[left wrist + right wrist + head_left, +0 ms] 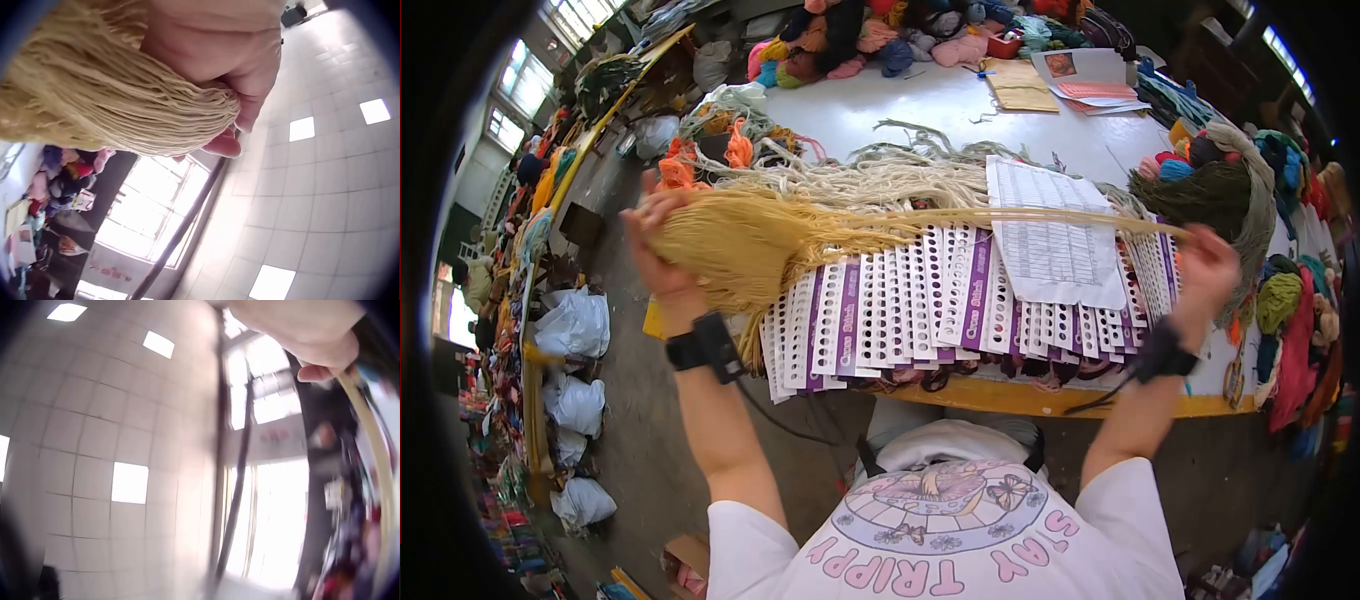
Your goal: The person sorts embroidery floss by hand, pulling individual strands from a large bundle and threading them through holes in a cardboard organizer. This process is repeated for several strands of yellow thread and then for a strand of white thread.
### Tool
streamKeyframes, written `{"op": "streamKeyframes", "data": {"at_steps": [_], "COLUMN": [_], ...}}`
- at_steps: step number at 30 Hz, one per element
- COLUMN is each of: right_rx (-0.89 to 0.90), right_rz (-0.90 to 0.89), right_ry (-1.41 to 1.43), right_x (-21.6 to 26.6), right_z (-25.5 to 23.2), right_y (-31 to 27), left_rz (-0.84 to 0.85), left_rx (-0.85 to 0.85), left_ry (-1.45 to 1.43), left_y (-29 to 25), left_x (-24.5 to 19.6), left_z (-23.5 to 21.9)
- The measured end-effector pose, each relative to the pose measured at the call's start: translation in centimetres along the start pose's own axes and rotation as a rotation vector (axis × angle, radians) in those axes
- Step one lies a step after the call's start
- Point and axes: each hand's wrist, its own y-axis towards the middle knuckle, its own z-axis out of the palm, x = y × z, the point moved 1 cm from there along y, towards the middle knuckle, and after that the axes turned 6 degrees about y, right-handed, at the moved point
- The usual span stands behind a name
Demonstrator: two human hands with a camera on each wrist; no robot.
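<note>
A thick hank of yellow-beige yarn (pixel 730 235) hangs from my left hand (pixel 662 245), whose fingers curl round its looped end. In the left wrist view the strands of yarn (pixel 125 100) bend over the fingers of the left hand (pixel 212 44). A thin bundle of the same yarn (pixel 1040 214) runs taut to the right, where my right hand (pixel 1208 268) pinches its end. The right wrist view shows that strand (pixel 369 437) leaving the right hand (pixel 312 337). Beneath lie white and purple punched thread cards (pixel 900 300) marked Cross Stitch.
A printed sheet (pixel 1055 235) lies over the cards. Cream yarn (pixel 880 185) is spread behind them. Piles of coloured yarn (pixel 880 40) stand at the table's back, with a brown envelope (pixel 1020 85) nearby. Dark green yarn (pixel 1205 205) sits at the right. The yellow table edge (pixel 1000 395) is nearest the body.
</note>
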Motion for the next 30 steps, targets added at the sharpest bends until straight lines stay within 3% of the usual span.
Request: {"op": "streamKeyframes", "data": {"at_steps": [1, 2, 4, 5, 6, 7, 8, 9, 11, 12, 13, 16, 20, 23, 26, 30], "right_rx": [-0.213, -0.211, -0.208, -0.206, 0.06, 0.098, 0.333, 0.449, 0.692, 0.575, 0.535, 0.576, 0.755, 0.8, 0.462, 0.544], "right_rz": [-0.396, -0.342, -0.234, -0.181, 0.051, 0.284, 0.32, 0.663, 0.879, 1.131, 1.164, 1.128, 0.597, 0.398, 0.701, 0.521], "right_ry": [-0.291, -0.331, -0.406, -0.438, -0.489, -0.549, -0.695, -0.671, -0.688, -0.606, -0.502, -0.575, -1.295, -1.401, -1.113, -1.177], "right_x": [6.7, 7.1, 6.3, 4.3, -0.5, -5.1, -10.0, -13.0, -17.7, -18.8, -19.9, -20.4, -21.6, -22.9, -22.5, -24.1], "right_z": [-4.0, -2.8, 4.6, 7.7, 9.9, 8.5, 9.6, 10.7, 10.4, 11.0, 10.8, 11.1, 10.7, 8.8, 9.0, 7.2], "right_y": [3.9, 4.0, 2.9, 1.7, -0.5, -0.7, -4.9, -7.2, -10.5, -11.3, -12.1, -13.0, -13.1, -12.8, -12.9, -13.1], "left_rz": [0.027, -0.023, -0.12, -0.266, -0.41, -0.509, -0.662, -0.775, -0.911, -0.937, -0.961, -0.983, -0.984, -0.709, -0.906, -0.926], "left_rx": [0.045, 0.053, 0.072, 0.001, -0.068, -0.149, -0.351, -0.33, -0.282, -0.256, -0.23, -0.173, -0.429, -0.357, -0.33, -0.375], "left_ry": [-0.046, -0.067, -0.106, -0.051, 0.004, 0.248, 0.226, 0.33, 0.457, 0.481, 0.506, 0.473, 0.779, 1.284, 1.296, 1.08], "left_y": [0.2, 0.5, 1.3, 1.2, 1.0, 0.5, 0.0, -0.5, -1.7, -2.3, -2.3, -2.4, -2.5, -3.4, -2.8, -2.3], "left_x": [-0.7, 0.2, 3.8, 7.0, 11.0, 14.4, 17.9, 20.4, 23.6, 24.6, 25.1, 25.5, 25.5, 25.8, 27.2, 26.5], "left_z": [0.4, 0.2, 0.2, 0.9, 1.7, 1.9, 1.8, 1.7, 0.7, -0.1, -0.4, -1.3, -1.2, -2.0, -5.8, -3.6]}}
